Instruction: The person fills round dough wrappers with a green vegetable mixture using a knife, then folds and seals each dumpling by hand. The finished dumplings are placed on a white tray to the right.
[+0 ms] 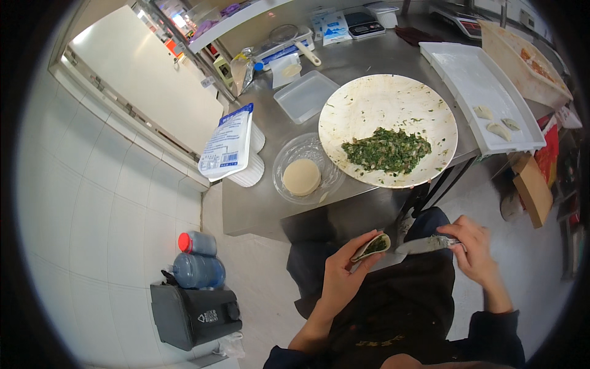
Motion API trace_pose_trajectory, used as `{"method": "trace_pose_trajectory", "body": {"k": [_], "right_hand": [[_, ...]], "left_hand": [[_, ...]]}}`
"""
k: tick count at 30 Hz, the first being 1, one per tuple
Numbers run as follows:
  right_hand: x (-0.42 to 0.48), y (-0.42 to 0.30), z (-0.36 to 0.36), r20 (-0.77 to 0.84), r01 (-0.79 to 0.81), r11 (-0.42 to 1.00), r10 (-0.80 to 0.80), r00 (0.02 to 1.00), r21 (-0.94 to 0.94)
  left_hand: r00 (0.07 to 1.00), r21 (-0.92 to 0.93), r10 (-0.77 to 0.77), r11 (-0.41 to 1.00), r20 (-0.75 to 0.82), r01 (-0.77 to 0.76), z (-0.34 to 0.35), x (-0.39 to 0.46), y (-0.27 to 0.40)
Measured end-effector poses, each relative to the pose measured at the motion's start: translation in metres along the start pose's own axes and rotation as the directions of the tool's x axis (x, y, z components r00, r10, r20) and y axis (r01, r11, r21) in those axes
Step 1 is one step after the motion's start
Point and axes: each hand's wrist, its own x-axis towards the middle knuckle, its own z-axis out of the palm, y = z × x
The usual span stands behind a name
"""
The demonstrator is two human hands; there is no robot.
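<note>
My left hand (343,272) pinches a folded dumpling wrapper (387,239) whose mouth gapes, with green filling showing inside. To its right, my right hand (474,251) grips the handle of a flat spreading blade (421,245) that has bits of filling on it. Both hands are over my lap, below the table edge. A large round white dish (392,92) holds a mound of chopped green filling (389,150). Left of it, a stack of round wrappers (302,177) lies on a clear plastic lid or plate (285,152). Several shaped dumplings (498,131) lie in a white tray (470,74).
The steel table (258,207) also bears a translucent container (306,97), white tubs (249,170) and a digital scale (364,25). A beige bin (521,69) stands beyond the tray. On the floor at left are a grey trash bin (193,318) and a blue water jug (198,271).
</note>
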Motion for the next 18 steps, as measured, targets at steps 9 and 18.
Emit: {"method": "trace_pose_trajectory", "body": {"k": [9, 18], "right_hand": [[0.032, -0.051, -0.053, 0.256, 0.298, 0.772, -0.180, 0.950, -0.562], [0.043, -0.058, -0.046, 0.273, 0.323, 0.756, -0.198, 0.942, -0.568]], "left_hand": [[0.998, 0.176, 0.057, 0.983, 0.010, -0.058, -0.001, 0.003, -0.006], [0.999, 0.236, 0.052, 0.970, 0.006, -0.052, -0.001, 0.000, -0.001]]}}
